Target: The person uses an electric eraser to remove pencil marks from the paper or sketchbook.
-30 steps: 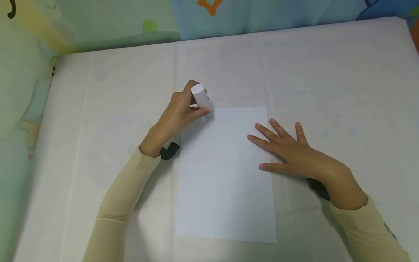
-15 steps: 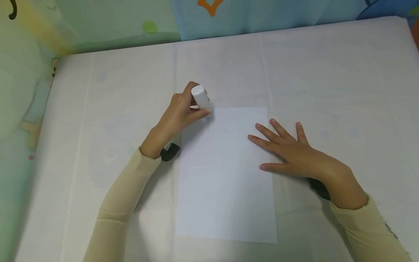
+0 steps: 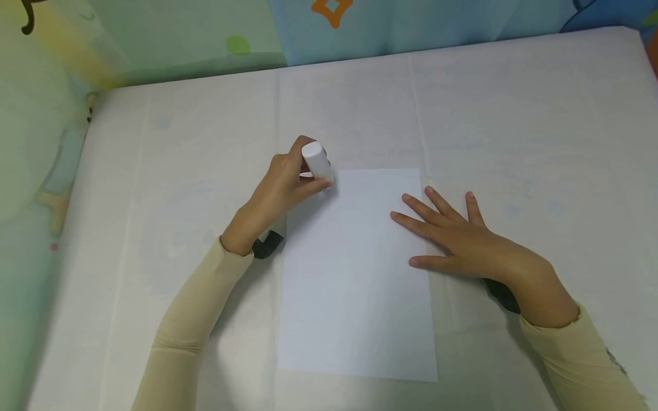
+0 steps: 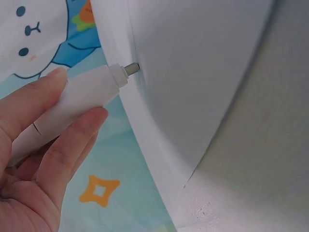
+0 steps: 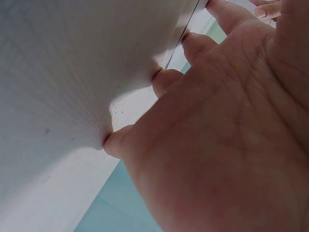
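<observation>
My left hand [image 3: 280,185] pinches a thick white pen [image 3: 318,161] between thumb and fingers over the upper left part of a sheet of white paper [image 3: 360,285]. In the left wrist view the pen [image 4: 72,99] has a stepped collar and a short grey tip. That tip meets the paper's surface or lies very close to it. No mark can be made out on the sheet. My right hand [image 3: 460,240] is spread at the sheet's right edge. Several of its fingertips press down there, as the right wrist view of the hand [image 5: 217,130] also shows.
The paper lies on a table [image 3: 514,125] with a white cover, faintly patterned. A coloured cartoon backdrop [image 3: 180,34] stands along the far edge and the left side. Dark wrist straps show beneath both wrists.
My left hand and the pen have moved slightly down the sheet, toward me. The right hand stays spread in the same place.
</observation>
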Demonstrator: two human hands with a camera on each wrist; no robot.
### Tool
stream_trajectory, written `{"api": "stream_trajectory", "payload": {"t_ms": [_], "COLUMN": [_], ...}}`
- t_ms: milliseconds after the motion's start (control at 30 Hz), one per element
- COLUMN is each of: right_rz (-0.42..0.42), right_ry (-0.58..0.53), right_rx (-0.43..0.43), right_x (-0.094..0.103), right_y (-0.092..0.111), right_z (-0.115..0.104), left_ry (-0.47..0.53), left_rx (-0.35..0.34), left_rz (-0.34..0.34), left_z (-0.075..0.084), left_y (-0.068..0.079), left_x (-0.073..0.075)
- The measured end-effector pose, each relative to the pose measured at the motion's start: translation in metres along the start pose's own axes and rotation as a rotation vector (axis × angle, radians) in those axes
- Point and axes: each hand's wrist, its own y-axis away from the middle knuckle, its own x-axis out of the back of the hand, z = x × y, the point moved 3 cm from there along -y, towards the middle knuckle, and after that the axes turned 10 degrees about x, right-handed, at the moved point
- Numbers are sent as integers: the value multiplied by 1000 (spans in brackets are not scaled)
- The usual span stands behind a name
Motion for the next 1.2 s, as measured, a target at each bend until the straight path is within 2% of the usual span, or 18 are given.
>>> {"api": "stream_trajectory", "payload": {"t_ms": [333, 533, 733, 1200], "right_rz": [2, 4, 2, 27], "right_ry": [-4, -11, -13, -21], "right_rx": [3, 3, -7, 10], "right_x": [0, -2, -2, -1], "right_y": [-1, -2, -2, 0], "right_z": [2, 4, 3, 0], "left_ry": [-16, -58, -51, 3], "left_rx": [-8, -50, -76, -50], "left_rz": [-7, 0, -11, -23], "left_z": [1, 0, 1, -1], "left_y": [7, 9, 12, 20], "left_x": [-2, -4, -4, -7]}}
